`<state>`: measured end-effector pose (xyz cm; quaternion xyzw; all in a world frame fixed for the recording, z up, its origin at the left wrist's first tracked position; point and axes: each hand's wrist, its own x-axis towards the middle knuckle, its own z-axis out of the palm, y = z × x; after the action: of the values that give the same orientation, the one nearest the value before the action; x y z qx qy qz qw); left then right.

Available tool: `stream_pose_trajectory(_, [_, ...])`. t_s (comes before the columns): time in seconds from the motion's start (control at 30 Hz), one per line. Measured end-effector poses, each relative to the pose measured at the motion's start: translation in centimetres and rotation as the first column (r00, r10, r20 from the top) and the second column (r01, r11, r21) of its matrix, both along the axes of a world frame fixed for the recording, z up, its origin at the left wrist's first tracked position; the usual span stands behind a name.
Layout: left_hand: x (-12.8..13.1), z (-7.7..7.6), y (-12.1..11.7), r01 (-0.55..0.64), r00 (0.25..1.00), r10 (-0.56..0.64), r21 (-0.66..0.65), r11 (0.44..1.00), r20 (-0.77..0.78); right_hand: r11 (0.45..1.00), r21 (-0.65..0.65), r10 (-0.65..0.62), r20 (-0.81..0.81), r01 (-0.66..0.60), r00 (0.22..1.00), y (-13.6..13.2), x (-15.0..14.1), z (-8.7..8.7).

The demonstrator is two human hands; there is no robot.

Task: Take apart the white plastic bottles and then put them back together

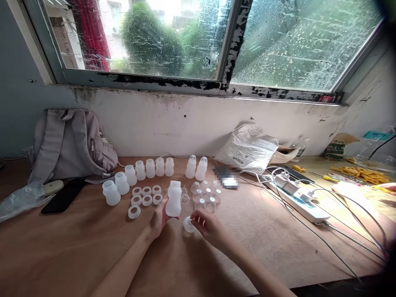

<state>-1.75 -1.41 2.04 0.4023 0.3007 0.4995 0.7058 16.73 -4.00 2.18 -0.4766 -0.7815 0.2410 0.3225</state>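
My left hand is wrapped round a frosted white baby bottle, upright and without a cap, a little above the table. Just to its right, my right hand pinches the edge of a round white bottle collar; whether a teat sits in it I cannot tell. Several white screw rings lie in rows left of the held bottle. Behind it are thin clear rings, partly hidden. Several clear domed caps are grouped beyond my right hand.
Several open bottles curve along the back left; two capped bottles stand further right. A backpack, black phone and plastic bag are left. A silvery bag, power strip with cables and yellow parts occupy the right.
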Motion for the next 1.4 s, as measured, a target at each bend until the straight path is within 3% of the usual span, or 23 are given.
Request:
stream_pose_trajectory(0.13, [0.0,-0.1,0.0,-0.127,0.975,0.148,0.13,0.983,-0.166,0.999,0.044,0.002,0.079,-0.006,0.997,-0.2,-1.1,-0.4])
stream_pose_trajectory(0.27, [0.2,-0.1,-0.3,-0.224,0.849,0.364,0.364,0.904,-0.382,0.982,0.13,-0.128,-0.075,0.137,0.989,0.3,-1.4,1.7])
stream_pose_trajectory(0.37, [0.4,-0.2,-0.6,-0.148,0.72,0.461,0.533,0.833,-0.52,0.969,0.181,-0.157,-0.086,0.17,0.984,1.1,-1.5,3.3])
stream_pose_trajectory(0.43, [0.5,-0.5,-0.7,-0.087,0.681,0.471,0.577,0.812,-0.561,0.955,0.239,-0.174,-0.028,0.176,0.984,2.0,-1.4,4.1])
stream_pose_trajectory(0.6, [0.3,-1.2,-0.4,-0.027,0.579,0.529,0.634,0.773,-0.62,0.889,0.376,-0.31,0.074,0.262,0.948,6.2,-1.4,5.7])
stream_pose_trajectory(0.77, [0.3,-1.4,-0.8,0.33,0.509,0.429,0.629,0.704,-0.746,0.875,0.371,-0.435,0.32,0.311,0.842,12.6,-2.3,5.9])
stream_pose_trajectory(0.87, [0.6,-1.7,-1.2,0.414,0.423,0.441,0.602,0.683,-0.792,0.903,0.311,-0.415,0.452,0.296,0.79,15.6,-3.1,5.0])
stream_pose_trajectory(1.03, [0.9,-2.1,-1.3,0.419,0.379,0.467,0.598,0.683,-0.799,0.911,0.264,-0.411,0.516,0.317,0.752,18.3,-4.1,3.8])
stream_pose_trajectory(1.23, [1.1,-2.3,-0.9,0.378,0.353,0.502,0.611,0.695,-0.789,0.918,0.256,-0.396,0.513,0.304,0.762,19.5,-4.8,4.0])
stream_pose_trajectory(1.4, [1.1,-2.4,-0.9,0.343,0.386,0.539,0.659,0.67,-0.748,0.916,0.255,-0.4,0.514,0.311,0.758,19.9,-5.3,4.3])
